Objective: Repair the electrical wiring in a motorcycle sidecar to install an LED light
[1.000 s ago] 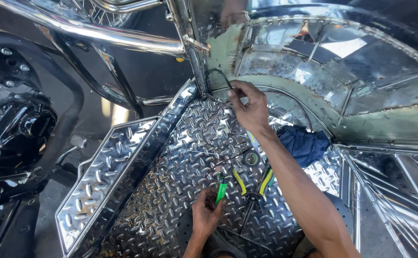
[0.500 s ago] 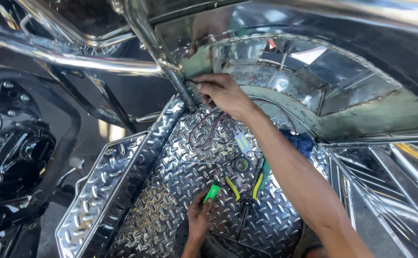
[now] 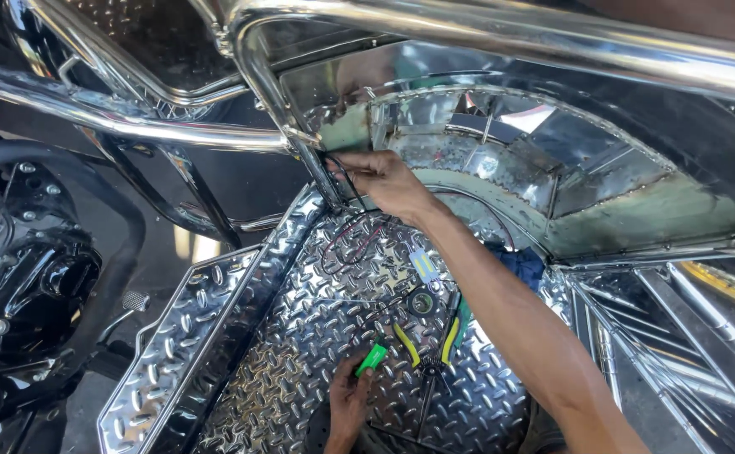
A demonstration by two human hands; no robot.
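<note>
Left hand is resting low on the diamond-plate floor, grip pinching a small green tool. Right hand is reaching up to the chrome post — fingers pressed around thin black wires, probably. Yellow-green pliers are lying just right of the tool — blue cloth beyond.

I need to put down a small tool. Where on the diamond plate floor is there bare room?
Bare plate lies left of the left hand, toward the raised plate edge. Crowded: the middle, with yellow-handled pliers, tape roll and wires below the right hand, and the blue cloth.
</note>
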